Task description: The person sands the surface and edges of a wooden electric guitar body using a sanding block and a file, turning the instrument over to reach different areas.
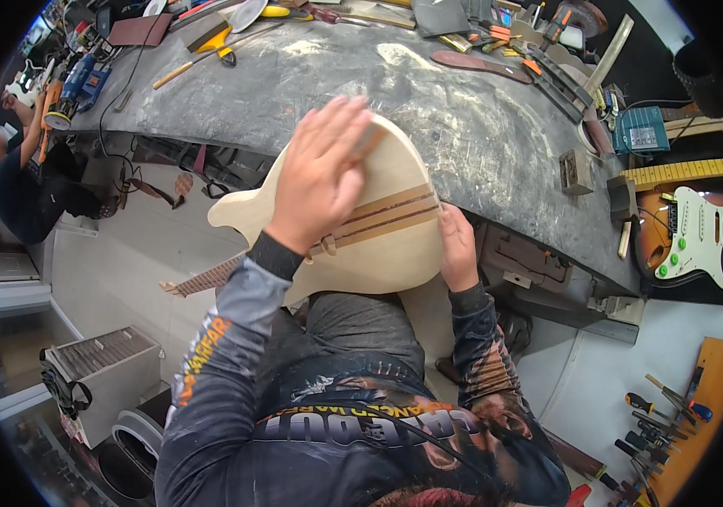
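Observation:
A pale, unfinished electric guitar body (395, 253) with darker wood stripes rests tilted across my lap and against the bench edge. Its fretted neck (209, 277) points down to the left. My left hand (323, 173) lies over the upper part of the body, its fingers stretched out and slightly blurred. A brownish patch shows beside those fingers; what it is I cannot make out. At the body's right edge, my right hand (458, 251) grips the rim, and part of its fingers is hidden.
Ahead stands a dusty dark workbench (497, 152). A yellow-handled brush (220, 44) and other tools lie along its far side. To the right is a sunburst electric guitar (687, 232). Another person (40, 177) works at far left; a grey box (104, 363) stands lower left.

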`<state>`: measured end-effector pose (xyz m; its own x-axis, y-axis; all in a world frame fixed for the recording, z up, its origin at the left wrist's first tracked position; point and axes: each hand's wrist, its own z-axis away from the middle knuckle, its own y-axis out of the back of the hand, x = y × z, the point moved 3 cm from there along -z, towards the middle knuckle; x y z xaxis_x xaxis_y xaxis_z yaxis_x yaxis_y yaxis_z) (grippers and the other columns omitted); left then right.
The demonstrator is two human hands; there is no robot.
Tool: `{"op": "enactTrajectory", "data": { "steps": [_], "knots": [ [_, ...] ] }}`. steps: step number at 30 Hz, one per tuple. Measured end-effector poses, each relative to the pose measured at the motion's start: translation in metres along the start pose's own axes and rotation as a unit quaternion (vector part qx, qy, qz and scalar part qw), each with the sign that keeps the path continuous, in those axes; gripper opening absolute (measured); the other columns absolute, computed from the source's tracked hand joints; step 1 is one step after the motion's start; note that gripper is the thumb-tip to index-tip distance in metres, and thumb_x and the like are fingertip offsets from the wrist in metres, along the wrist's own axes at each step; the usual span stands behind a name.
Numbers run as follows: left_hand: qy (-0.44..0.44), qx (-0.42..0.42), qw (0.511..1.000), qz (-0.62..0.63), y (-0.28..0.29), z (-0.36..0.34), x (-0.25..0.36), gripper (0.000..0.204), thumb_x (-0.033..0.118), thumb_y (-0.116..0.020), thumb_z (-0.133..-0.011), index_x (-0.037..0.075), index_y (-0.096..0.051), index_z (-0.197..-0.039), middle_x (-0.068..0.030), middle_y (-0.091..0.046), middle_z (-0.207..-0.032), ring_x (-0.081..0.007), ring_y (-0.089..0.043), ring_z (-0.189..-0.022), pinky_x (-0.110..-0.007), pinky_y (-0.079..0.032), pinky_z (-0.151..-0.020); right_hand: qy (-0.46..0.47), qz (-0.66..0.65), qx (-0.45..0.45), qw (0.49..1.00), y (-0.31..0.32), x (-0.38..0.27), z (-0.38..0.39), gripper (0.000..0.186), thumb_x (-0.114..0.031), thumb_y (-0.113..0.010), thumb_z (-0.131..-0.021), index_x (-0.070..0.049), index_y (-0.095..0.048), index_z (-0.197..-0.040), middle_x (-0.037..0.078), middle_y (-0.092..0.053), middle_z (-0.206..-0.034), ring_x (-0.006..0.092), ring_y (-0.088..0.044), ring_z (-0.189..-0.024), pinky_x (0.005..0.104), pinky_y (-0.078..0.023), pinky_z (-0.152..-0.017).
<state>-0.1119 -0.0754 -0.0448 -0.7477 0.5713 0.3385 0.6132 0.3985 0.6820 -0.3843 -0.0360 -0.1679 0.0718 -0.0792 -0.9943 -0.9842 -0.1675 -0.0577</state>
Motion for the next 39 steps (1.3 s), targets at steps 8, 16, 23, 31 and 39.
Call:
{"op": "enactTrajectory", "data": {
  "steps": [8, 16, 23, 31, 39],
  "knots": [
    [0.074, 0.090, 0.990, 0.073, -0.001, -0.001, -0.011, 0.056, 0.007, -0.063, -0.095, -0.002, -0.073, -0.149, -0.0246, -0.071, -0.155, -0.0408, -0.064, -0.150, -0.052, -0.043, -0.133, 0.029, 0.104, 0.010, 0.994, -0.002, 0.008, -0.004, 0.057, -0.043, -0.046, -0.127, 0.008, -0.068, -0.142, 0.013, -0.078, -0.124, 0.0189, -0.070, -0.114, 0.0361, -0.055, -0.104],
    [-0.011, 0.068, 0.994, 0.079, -0.014, 0.005, 0.001, 0.067, 0.009, -0.064, -0.091, 0.002, -0.068, -0.157, -0.0176, -0.064, -0.167, -0.0376, -0.057, -0.158, -0.056, -0.041, -0.134, 0.033, 0.482, -0.002, 0.876, -0.001, -0.047, -0.004, 0.052, -0.048, -0.051, -0.124, -0.002, -0.075, -0.120, 0.022, -0.079, -0.098, 0.0420, -0.076, -0.088, 0.0491, -0.058, -0.081],
    [0.092, 0.071, 0.993, 0.034, 0.028, 0.096, -0.036, 0.073, 0.003, -0.060, -0.090, 0.001, -0.064, -0.162, -0.0183, -0.060, -0.172, -0.0393, -0.052, -0.164, -0.057, -0.037, -0.137, 0.052, 0.590, 0.091, 0.800, -0.053, -0.155, -0.053, 0.044, -0.049, -0.076, -0.111, -0.005, -0.077, -0.110, 0.017, -0.080, -0.098, 0.0392, -0.077, -0.088, 0.0492, -0.059, -0.078],
    [0.259, 0.259, 0.915, 0.169, 0.106, 0.185, -0.088, 0.061, 0.006, -0.053, -0.105, -0.004, -0.060, -0.164, -0.0214, -0.064, -0.167, -0.0343, -0.060, -0.156, -0.044, -0.043, -0.132, -0.004, 0.304, -0.278, 0.911, -0.082, -0.126, -0.164, 0.053, -0.037, -0.091, -0.100, 0.001, -0.073, -0.131, 0.007, -0.077, -0.115, 0.0143, -0.071, -0.107, 0.0324, -0.056, -0.097],
    [0.280, 0.339, 0.869, 0.227, 0.164, 0.185, -0.098, 0.059, 0.004, -0.046, -0.110, -0.009, -0.053, -0.167, -0.0195, -0.060, -0.171, -0.0274, -0.060, -0.154, -0.039, -0.043, -0.130, -0.013, 0.129, -0.144, 0.981, -0.040, -0.098, -0.075, 0.052, -0.034, -0.091, -0.099, -0.002, -0.068, -0.132, 0.005, -0.075, -0.118, 0.0134, -0.068, -0.110, 0.0312, -0.054, -0.100]
  ]
}}
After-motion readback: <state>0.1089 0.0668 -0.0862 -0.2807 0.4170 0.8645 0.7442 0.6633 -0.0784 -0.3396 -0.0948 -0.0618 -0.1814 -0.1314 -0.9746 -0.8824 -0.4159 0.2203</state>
